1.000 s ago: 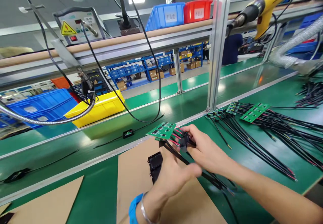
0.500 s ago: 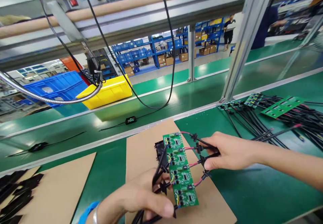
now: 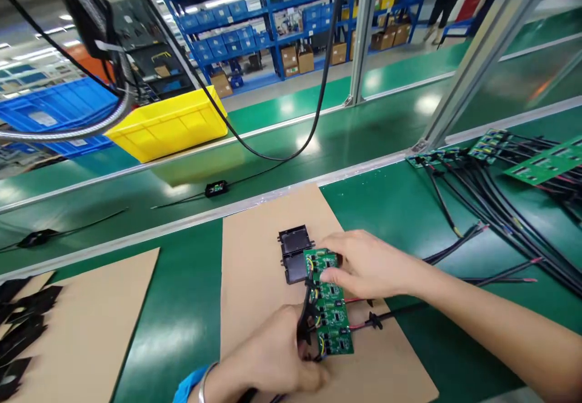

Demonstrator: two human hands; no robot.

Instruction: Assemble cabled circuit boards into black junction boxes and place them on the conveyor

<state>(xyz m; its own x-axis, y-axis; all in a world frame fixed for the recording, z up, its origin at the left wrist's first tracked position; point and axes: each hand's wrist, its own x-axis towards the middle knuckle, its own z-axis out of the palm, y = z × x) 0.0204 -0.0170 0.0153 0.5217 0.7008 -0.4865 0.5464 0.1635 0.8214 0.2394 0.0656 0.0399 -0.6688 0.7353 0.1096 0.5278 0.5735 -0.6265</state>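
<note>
A green circuit board panel (image 3: 335, 315) with several repeated sections is held over a cardboard sheet. My left hand (image 3: 279, 354) is closed around the black cables (image 3: 306, 312) at the panel's left side, close to its lower end. With thumb and fingers, my right hand (image 3: 364, 263) pinches the panel's far end. Red leads run from the panel's right edge into black cables with a cable grommet (image 3: 374, 320); some are hidden under my right hand. Just beyond the panel lie two black plastic housings (image 3: 294, 240), the nearer one partly covered by it.
The cardboard sheet (image 3: 254, 257) lies on the green bench (image 3: 182, 306). More wired circuit boards (image 3: 491, 145) and cables are at the right. Black pieces (image 3: 27, 312) rest on another cardboard at left. A yellow bin (image 3: 170, 124) stands beyond; a black cable (image 3: 321, 106) hangs in front.
My right hand has let go of the bunched cables on the right and moved onto the panel's far end. My left hand stays on the left cables. The view has tilted down.
</note>
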